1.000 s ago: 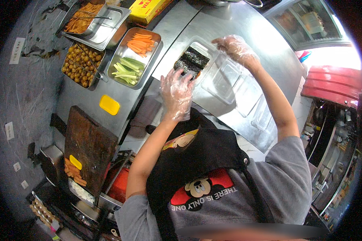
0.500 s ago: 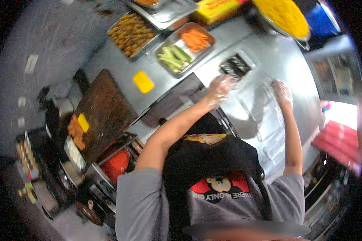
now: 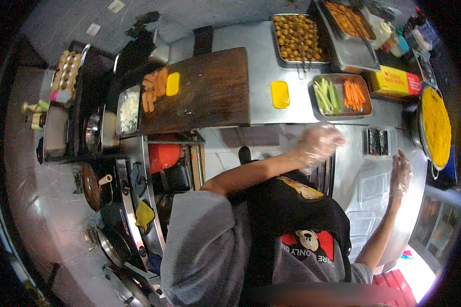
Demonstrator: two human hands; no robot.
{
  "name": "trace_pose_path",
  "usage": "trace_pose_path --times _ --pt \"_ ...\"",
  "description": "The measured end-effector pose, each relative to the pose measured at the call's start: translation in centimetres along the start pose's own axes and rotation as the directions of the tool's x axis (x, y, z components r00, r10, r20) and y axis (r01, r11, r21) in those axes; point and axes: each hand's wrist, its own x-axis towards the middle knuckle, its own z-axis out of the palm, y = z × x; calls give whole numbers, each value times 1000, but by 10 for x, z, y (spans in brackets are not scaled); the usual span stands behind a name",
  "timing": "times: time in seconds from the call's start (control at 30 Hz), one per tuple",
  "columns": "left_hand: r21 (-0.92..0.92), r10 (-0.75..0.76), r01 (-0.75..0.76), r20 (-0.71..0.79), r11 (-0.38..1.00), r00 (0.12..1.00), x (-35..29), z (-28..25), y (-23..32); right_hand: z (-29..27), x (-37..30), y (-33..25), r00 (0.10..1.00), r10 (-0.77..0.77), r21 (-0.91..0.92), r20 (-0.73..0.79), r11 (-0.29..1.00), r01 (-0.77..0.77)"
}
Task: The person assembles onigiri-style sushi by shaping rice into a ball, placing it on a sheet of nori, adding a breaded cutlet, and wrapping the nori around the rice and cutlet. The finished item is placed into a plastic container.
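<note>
My left hand, in a clear plastic glove, hangs in front of the tray of vegetables. Motion smears its fingers, so I cannot tell whether they hold anything. My right hand, gloved the same way, is at the right part of the steel counter with its fingers stretched out and nothing seen in them. Just beyond its fingertips a clear plastic container holds dark rolls that look seaweed-wrapped. Clear plastic pieces, perhaps lids or containers, lie on the counter left of my right hand.
A steel tray holds celery and carrot sticks. Yellow shreds fill a bowl at right. Behind stand a tray of small brown balls and a yellow box. A wooden board lies left; pans sit lower left.
My view has swung leftward, bringing the board and stove area further in. My left hand has come away from the container of rolls; my right hand is now closer to it.
</note>
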Motion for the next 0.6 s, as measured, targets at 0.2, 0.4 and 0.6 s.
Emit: trace_pose_path --times 0.2,0.4,0.6 --pt "551 -163 438 -476 711 864 -75 -204 -42 48 -27 -188 872 -481 187 -89 852 489" --pt "377 -307 662 -666 648 680 -144 -319 -51 96 -79 -355 774 -625 194 106 776 600" --pt "292 -371 666 -646 687 667 -169 -362 -55 133 -119 -478 653 -731 510 197 645 569"
